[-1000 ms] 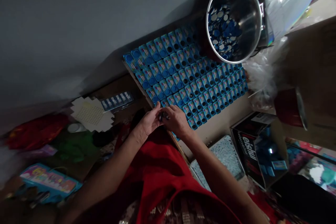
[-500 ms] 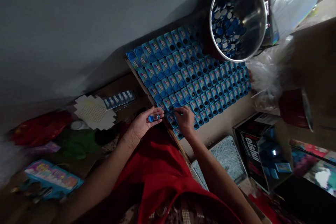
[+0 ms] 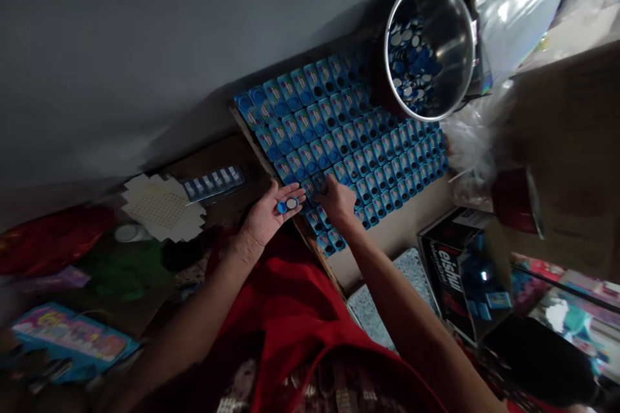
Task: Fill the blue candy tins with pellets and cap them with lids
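Note:
My left hand (image 3: 271, 210) is palm up with its fingers stretched out. Resting on those fingers are a small blue disc (image 3: 281, 207) and a disc with a pale face (image 3: 292, 203). Closed in a pinch, my right hand (image 3: 336, 199) is over the rows of blue rectangular pieces (image 3: 310, 158), close to the left hand. Its fingertips hide whatever they may hold. Each blue piece has a printed label and a round spot at one end; some spots look blue, others dark.
A metal pot (image 3: 471, 55) holding many blue and pale discs stands at the far right of the rows. Stepped-edge pale sheets (image 3: 162, 206) lie at left. At right are clear plastic bags (image 3: 472, 148), a black printed box (image 3: 448, 271) and a speckled tray (image 3: 411, 277).
My right hand has shifted slightly up and left over the blue pieces. My left hand still bears discs, now with a pale face showing. The view has turned slightly.

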{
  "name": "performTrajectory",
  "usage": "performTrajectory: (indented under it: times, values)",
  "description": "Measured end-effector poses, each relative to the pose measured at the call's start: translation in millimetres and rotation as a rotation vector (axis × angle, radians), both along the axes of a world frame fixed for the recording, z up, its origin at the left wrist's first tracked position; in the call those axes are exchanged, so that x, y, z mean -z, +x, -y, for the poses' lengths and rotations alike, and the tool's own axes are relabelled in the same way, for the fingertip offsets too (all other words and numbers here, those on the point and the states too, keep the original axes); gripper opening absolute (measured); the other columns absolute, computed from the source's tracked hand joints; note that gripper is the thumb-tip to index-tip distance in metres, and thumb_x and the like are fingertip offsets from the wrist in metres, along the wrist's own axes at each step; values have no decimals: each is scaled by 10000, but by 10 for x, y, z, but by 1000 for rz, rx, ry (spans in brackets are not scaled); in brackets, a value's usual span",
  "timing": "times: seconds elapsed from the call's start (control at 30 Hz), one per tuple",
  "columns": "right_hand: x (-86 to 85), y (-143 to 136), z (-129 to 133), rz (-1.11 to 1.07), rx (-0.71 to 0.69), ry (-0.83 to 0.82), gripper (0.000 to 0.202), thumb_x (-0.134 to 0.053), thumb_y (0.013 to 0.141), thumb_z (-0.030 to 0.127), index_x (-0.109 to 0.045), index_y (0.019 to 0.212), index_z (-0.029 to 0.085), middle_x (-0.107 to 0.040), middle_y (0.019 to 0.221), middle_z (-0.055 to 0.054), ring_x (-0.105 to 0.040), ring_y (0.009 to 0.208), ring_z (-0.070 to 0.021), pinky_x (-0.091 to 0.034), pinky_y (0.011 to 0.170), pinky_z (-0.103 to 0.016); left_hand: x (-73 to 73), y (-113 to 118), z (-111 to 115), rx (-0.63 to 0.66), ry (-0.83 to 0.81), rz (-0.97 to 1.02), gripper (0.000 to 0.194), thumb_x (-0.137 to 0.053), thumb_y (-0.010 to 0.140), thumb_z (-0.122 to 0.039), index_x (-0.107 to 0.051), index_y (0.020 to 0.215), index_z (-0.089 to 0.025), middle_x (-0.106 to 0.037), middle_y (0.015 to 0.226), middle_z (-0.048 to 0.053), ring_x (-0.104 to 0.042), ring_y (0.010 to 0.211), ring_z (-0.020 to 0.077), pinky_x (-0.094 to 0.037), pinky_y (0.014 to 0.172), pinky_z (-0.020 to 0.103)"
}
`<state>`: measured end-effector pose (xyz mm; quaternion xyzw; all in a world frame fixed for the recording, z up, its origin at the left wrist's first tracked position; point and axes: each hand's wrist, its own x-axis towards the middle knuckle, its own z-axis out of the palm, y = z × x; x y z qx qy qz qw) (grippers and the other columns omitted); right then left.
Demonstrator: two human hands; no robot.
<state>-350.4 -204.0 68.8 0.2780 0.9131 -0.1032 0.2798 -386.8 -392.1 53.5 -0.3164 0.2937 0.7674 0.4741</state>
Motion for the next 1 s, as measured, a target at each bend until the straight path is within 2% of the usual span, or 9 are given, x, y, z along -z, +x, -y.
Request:
performTrajectory:
  times: [0.1,0.2,0.27,0.37,0.47,0.6,0.7,0.83,1.0]
  values:
    - [-206,66,218,-210,-83,-51,164,-586,949,335,-694,1052,266,-705,955,-33,-630,864,-197,-396,713,-281,-19,2,21,23,43,17,595,-422,993,-596,-678,1248,-124,-678,1287,186,-658,1166,270,-529,1002,397]
    - [-331,133,499,-381,-331,-223,197,-558,979,314,-721,1087,292,-676,1028,-61,-587,959,-226,-418,820,-323,-22,28,69,56,77,35,654,-410,969,-659,-670,1288,-151,-696,1245,167,-663,1134,266,-547,956,370]
    - [-331,176,650,-409,-481,-324,176,-581,969,292,-741,1041,296,-670,1059,-79,-549,1019,-259,-419,872,-372,-26,59,102,74,76,55,640,-424,969,-650,-683,1267,-147,-707,1209,161,-668,1106,263,-558,917,346]
    - [-270,295,770,-462,-546,-478,188,-555,970,228,-734,1008,273,-680,1074,-85,-540,1044,-261,-431,926,-406,-29,103,150,97,102,98,582,-450,981,-597,-696,1216,-125,-717,1141,167,-694,1002,243,-571,829,313]
    - [-203,480,740,-513,-338,-552,217,-516,964,183,-715,1008,257,-705,990,-59,-601,965,-218,-465,908,-356,-17,120,197,64,50,138,452,-491,992,-478,-715,1107,-103,-726,1065,162,-703,897,202,-569,802,293]
    - [-83,590,536,-438,142,-265,123,-593,901,217,-708,860,231,-709,855,-30,-640,807,-184,-473,760,-280,-17,86,239,-9,-95,75,228,-550,900,-158,-722,1039,-102,-738,1036,122,-694,1002,188,-520,994,338]
    - [-4,457,438,-302,146,-140,118,-616,874,243,-699,791,223,-703,865,-27,-641,796,-167,-429,702,-250,-35,33,253,-1,-63,45,296,-511,896,-179,-724,1080,-86,-733,1112,146,-684,1076,218,-486,1054,382]
    - [23,204,434,-83,55,-51,89,-622,866,294,-685,877,232,-722,897,-26,-654,821,-180,-366,649,-254,-7,-10,257,5,-4,15,364,-481,931,-263,-704,1156,-84,-698,1247,178,-662,1164,252,-469,1079,415]
    - [57,28,349,87,49,-20,189,-671,848,392,-672,982,259,-745,899,-36,-679,833,-219,-361,633,-272,62,36,248,26,-36,-15,358,-571,883,-143,-678,1223,-112,-691,1280,164,-675,1165,234,-472,1093,410]
